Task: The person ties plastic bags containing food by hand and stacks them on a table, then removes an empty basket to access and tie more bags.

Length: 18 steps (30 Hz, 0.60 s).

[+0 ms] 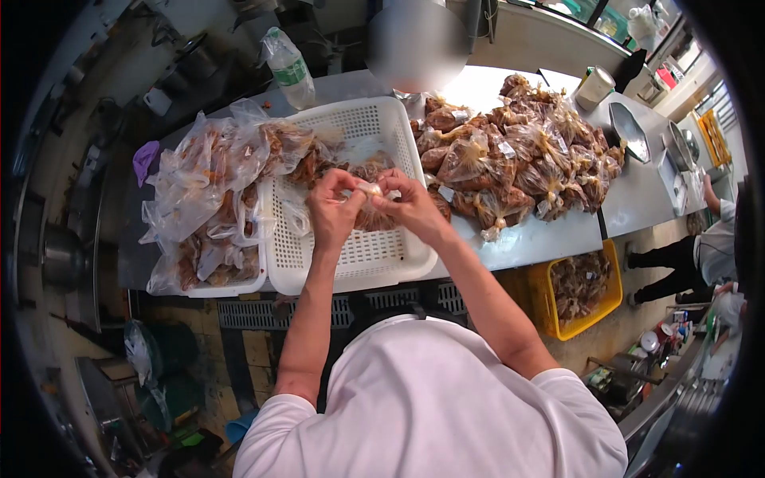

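Over the white perforated basket [343, 275], my left hand [335, 209] and my right hand [410, 209] meet, their fingers closed on the gathered top of a clear plastic bag [374, 217]. Brown food fills the bag, which hangs low in the basket. Left of the basket, loose clear bags [203, 179] and brown food lie heaped over a second white tray [231, 290]. To the right, a big pile of tied bags of brown food [510, 151] rests on the metal table [550, 237].
A plastic bottle [291, 72] stands behind the basket, and a purple item [145, 162] lies at far left. A yellow crate [586, 320] with bags sits below the table's right part. A metal scoop [629, 131] is at back right. Another person [713, 247] stands far right.
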Available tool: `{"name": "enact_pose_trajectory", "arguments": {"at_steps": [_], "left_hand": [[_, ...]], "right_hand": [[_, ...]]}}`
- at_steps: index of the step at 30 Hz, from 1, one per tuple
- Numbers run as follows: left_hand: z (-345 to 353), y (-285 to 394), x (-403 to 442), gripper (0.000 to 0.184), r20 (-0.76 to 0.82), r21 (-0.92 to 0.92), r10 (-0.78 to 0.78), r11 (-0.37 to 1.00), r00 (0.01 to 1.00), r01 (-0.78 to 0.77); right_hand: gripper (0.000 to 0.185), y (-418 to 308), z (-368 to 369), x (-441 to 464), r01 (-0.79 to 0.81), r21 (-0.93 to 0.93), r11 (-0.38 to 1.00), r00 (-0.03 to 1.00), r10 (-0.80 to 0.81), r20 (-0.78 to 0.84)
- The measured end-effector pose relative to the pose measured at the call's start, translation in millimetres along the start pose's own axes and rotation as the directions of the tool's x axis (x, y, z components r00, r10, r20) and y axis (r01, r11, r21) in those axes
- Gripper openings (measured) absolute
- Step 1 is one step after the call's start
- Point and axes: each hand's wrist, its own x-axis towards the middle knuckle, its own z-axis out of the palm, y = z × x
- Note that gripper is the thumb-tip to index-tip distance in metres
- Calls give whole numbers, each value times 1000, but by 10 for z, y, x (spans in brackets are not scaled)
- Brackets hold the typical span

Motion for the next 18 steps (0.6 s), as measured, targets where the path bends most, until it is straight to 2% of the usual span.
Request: {"name": "enact_pose_trajectory", "arguments": {"at_steps": [1, 2, 3, 4, 5, 7, 8, 9, 11, 12, 13, 14, 15, 16, 17, 18], "left_hand": [[13, 6, -19, 21, 38, 214, 166, 962, 985, -171], [40, 51, -29, 19, 110, 406, 320, 850, 941, -336], [74, 100, -24, 18, 209, 562, 450, 671, 868, -483], [109, 153, -72, 21, 225, 501, 335, 765, 915, -404], [132, 203, -105, 21, 225, 499, 334, 767, 915, -403], [155, 259, -163, 21, 284, 324, 87, 929, 955, -181], [179, 148, -137, 18, 254, 305, 67, 941, 965, -145], [224, 97, -144, 18, 243, 309, 62, 941, 968, -138], [361, 41, -161, 17, 200, 349, 143, 914, 969, -207], [428, 113, -196, 13, 265, 370, 306, 843, 914, -389], [488, 179, -265, 13, 245, 383, 306, 841, 920, -382], [534, 250, -352, 12, 283, 346, 366, 823, 886, -451], [538, 292, -412, 12, 324, 306, 422, 800, 847, -516], [510, 305, -390, 11, 283, 244, 393, 853, 875, -462], [429, 290, -331, 11, 276, 257, 394, 849, 877, -462], [306, 245, -274, 11, 231, 291, 287, 891, 930, -348]], "right_hand": [[13, -7, -60, -8, -4, 2, 1000, 1000, 4, -6], [14, -8, -126, -11, -44, 91, 995, 999, 43, 17], [14, -11, -175, 4, -82, 176, 981, 996, 75, 44], [13, 13, -145, -13, -103, 287, 952, 991, 123, -50], [13, 52, -150, -54, -105, 286, 953, 991, 124, -51], [20, 135, -158, -123, 154, -79, 985, 957, -168, -235], [23, 110, -146, -159, 219, -317, 923, 924, -301, -236], [23, 118, -112, -190, 219, -313, 924, 928, -296, -226], [21, 108, -45, -229, 143, -387, 911, 911, -274, -308], [20, 91, -69, -253, 119, -532, 838, 896, -321, -306], [19, 101, -170, -204, 184, -496, 848, 892, -356, -277], [19, 122, -296, -121, 246, -452, 858, 886, -387, -253], [17, 62, -402, -17, 260, -515, 817, 853, -445, -275], [15, -49, -456, 54, 263, -510, 819, 819, -469, -332], [14, -252, -530, 112, 169, -658, 734, 770, -515, -376], [17, -328, -640, 193, 35, -652, 757, 730, -465, -500]]}}
